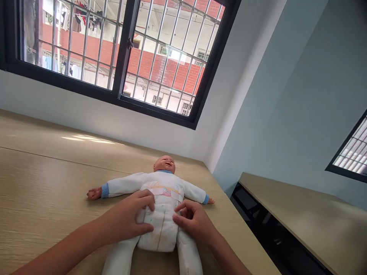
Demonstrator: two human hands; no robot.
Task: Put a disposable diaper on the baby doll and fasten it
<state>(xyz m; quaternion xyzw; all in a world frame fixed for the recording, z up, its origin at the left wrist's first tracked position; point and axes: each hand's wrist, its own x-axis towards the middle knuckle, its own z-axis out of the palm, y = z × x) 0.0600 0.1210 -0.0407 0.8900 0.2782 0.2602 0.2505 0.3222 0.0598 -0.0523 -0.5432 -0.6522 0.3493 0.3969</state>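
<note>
A baby doll in a white outfit with blue cuffs lies on its back, arms spread and head toward the window. Around its hips is a white diaper with a yellow line down the front and a printed band at the waist. My left hand rests on the diaper's left side, thumb and fingers spread apart. On the right side, my right hand has its fingers curled, with thumb and forefinger close together at the diaper's edge. Whatever lies between those fingertips is too small to make out.
The doll lies on a light wooden table against the wall. Behind it is a barred window with a dark frame. To the right, past the table's edge, stands another wooden surface with a dark glossy front.
</note>
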